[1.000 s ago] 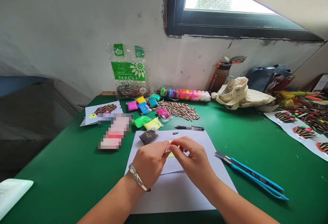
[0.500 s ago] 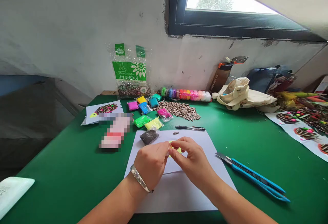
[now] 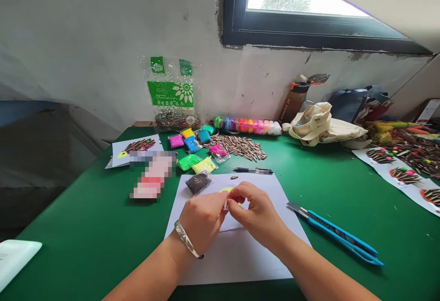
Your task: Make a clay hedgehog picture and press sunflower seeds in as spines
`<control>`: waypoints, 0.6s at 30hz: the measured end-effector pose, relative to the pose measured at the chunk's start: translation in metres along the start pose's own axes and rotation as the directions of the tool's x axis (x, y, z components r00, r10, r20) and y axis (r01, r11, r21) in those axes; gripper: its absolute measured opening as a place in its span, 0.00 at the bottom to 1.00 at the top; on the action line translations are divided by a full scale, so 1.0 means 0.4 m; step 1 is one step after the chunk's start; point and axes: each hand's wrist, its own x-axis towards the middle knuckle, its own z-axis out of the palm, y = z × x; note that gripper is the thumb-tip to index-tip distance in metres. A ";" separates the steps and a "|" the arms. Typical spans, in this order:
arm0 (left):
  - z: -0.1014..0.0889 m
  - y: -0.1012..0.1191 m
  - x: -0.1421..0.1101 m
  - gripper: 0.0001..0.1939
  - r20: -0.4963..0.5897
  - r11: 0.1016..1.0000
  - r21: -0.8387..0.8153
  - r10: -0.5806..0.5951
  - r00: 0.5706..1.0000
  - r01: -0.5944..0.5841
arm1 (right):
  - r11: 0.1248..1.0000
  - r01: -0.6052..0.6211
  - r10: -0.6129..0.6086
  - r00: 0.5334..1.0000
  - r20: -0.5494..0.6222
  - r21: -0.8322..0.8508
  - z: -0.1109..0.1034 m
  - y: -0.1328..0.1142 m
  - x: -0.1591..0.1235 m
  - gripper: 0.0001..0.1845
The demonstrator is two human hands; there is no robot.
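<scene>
Over the white paper (image 3: 237, 259), my left hand (image 3: 202, 218) and my right hand (image 3: 256, 209) meet with their fingers pinched together. A small bit of clear plastic wrapper (image 3: 226, 204) shows between the fingertips of both; whatever else they hold is hidden. Just behind the fingers, a flat pale-yellow clay shape (image 3: 226, 190) is partly covered by my right hand. One sunflower seed (image 3: 234, 177) lies near the paper's far edge. A packet of black clay (image 3: 198, 182) rests at the paper's far left corner. The left wrist wears a silver bracelet.
A blue utility knife (image 3: 340, 234) with its blade exposed lies right of the paper. Behind the paper are a black pen (image 3: 252, 170), a pile of sunflower seeds (image 3: 240, 147) and several coloured clay packets (image 3: 189, 161). A seed-covered picture (image 3: 137, 147) lies left.
Both hands stay together in nearly the same place, with my right fingers shifted slightly. More of the clear wrapper shows between them. The whole view has moved a little.
</scene>
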 end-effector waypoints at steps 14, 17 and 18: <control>-0.011 -0.010 0.005 0.12 -0.002 0.994 -0.095 -0.056 0.998 0.055 | 0.967 -0.164 0.140 0.982 0.130 0.193 -0.034 -0.008 0.020 0.07; -0.011 -0.007 0.002 0.12 0.002 0.995 -0.088 -0.048 0.999 0.048 | 0.978 -0.131 0.109 0.985 0.137 0.163 -0.032 -0.007 0.018 0.08; -0.011 -0.005 0.002 0.12 0.002 0.995 -0.090 -0.049 0.999 0.049 | 0.981 -0.108 0.088 0.988 0.128 0.162 -0.032 -0.007 0.017 0.08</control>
